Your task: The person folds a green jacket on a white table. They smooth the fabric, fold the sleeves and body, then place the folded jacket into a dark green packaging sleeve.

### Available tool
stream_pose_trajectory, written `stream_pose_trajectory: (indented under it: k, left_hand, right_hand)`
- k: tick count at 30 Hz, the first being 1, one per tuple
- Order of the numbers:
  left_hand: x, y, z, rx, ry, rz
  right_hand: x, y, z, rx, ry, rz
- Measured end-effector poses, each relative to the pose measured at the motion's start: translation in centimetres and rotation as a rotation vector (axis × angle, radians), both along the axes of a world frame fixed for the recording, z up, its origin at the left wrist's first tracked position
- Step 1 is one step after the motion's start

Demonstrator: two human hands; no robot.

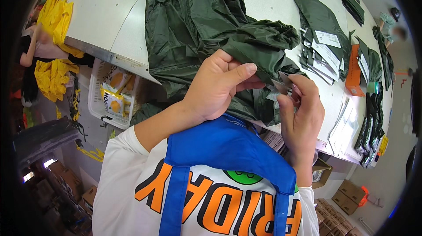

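Observation:
A large crumpled piece of dark green, thin shiny fabric (184, 29) lies on the white table and hangs over its near edge. My left hand (217, 80) is closed on a folded edge of it, thumb on top. Close by on the right, my right hand (302, 108) grips small silver thread snips (281, 84) between thumb and fingers. Their two short pointed blades lie at the fabric edge, just beside my left fingertips. The snips' handle is mostly hidden in my fingers, and I cannot tell whether the blades touch the cloth.
Folded green pieces with white paper labels (327, 38) lie to the right on the white table (110, 11), near an orange box (354, 73). A white basket (97, 91) with yellow packets sits below the left edge. Yellow fabric (61, 20) hangs far left, near another person (41, 44).

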State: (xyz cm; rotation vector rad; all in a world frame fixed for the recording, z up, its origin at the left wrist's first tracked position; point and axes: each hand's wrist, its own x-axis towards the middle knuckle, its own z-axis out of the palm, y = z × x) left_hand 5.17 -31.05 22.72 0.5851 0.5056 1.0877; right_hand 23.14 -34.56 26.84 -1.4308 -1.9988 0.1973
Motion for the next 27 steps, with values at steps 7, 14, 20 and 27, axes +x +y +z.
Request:
stream_pose_trajectory:
  k: [7,14,20,27]
  left_hand:
    - [0.4,-0.3,-0.1,0.042,-0.023,-0.013]
    - [0.2,-0.3,-0.2,0.015,-0.030,-0.033]
    - [-0.4,-0.1,0.3,-0.092,-0.187,-0.106]
    - [-2.7,0.0,1.2,0.693,0.890,0.319]
  right_hand:
    - [-0.5,0.3,-0.4,0.119,-0.061,-0.053]
    - [0.6,0.2,-2.5,-0.091,0.592,-0.041]
    - [0.9,1.8,-5.5,-0.060,0.615,0.042]
    - [1.2,3.1,-4.6,-0.044,0.729,0.204]
